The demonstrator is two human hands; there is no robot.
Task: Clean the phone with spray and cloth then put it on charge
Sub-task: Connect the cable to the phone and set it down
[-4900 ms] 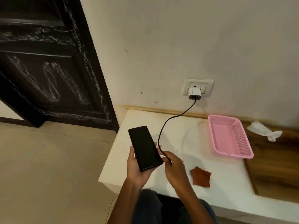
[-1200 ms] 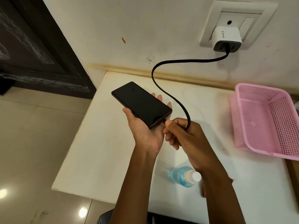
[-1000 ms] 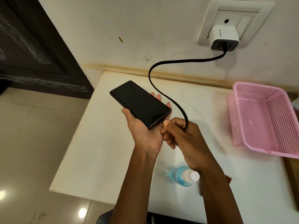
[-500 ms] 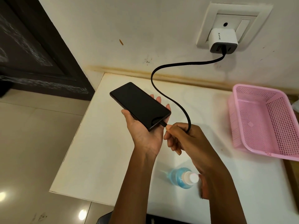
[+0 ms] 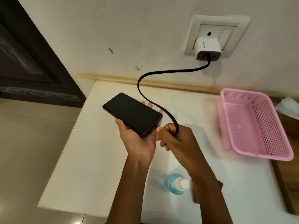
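Observation:
My left hand (image 5: 139, 141) cradles a black phone (image 5: 131, 113), screen up and dark, above the white counter (image 5: 90, 156). My right hand (image 5: 178, 139) pinches the plug end of a black charging cable (image 5: 145, 96) at the phone's near short edge. The cable curves up to a white charger (image 5: 207, 48) seated in the wall socket (image 5: 216, 34). A blue spray bottle (image 5: 174, 183) with a white cap stands on the counter below my wrists. A brown cloth (image 5: 220, 183) peeks out from behind my right forearm, mostly hidden.
A pink mesh basket (image 5: 252, 126) sits on the counter at the right, with a crumpled white tissue (image 5: 288, 107) beyond it on a wooden surface. A dark door (image 5: 29, 62) is at the left, and tiled floor (image 5: 24, 143) lies below the counter's left edge.
Over the last second both hands have stayed almost still, the right hand working the cable plug at the phone's edge. About five seconds ago I stood farther back, with the phone held more upright.

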